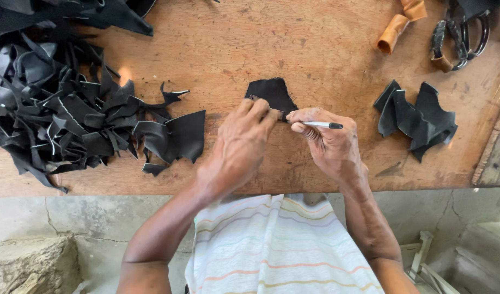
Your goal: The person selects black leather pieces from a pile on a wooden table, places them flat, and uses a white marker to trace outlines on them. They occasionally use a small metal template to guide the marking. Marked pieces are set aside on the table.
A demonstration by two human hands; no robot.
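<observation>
Pinning the black piece [272, 93] flat against the wooden surface [315, 49] with my left hand [244, 139], I have the fingertips pressed on its near edge so that it cannot slide while I mark it. My right hand [329, 141] is closed around a slim pen [321, 124] with a pale barrel and dark cap end, held almost level, its tip meeting the piece just where my left fingers end — the two hands touch there, which steadies the line. The piece lies in the middle of the surface, right in front of me, with its far side jutting out beyond my fingers.

To my left a large heap of black offcuts [59, 114] spreads over the surface — curled strips and jagged scraps, pushed aside so the middle stays free. To my right, well apart from my hands, sits a smaller stack of cut black shapes [419, 117], kept separate from the scraps. Beyond it, at the far right corner, lie a tan roll [397, 24] and what look like dark shears [459, 35], within reach but out of the way. My striped cloth [282, 245] hangs below the near edge of the surface.
</observation>
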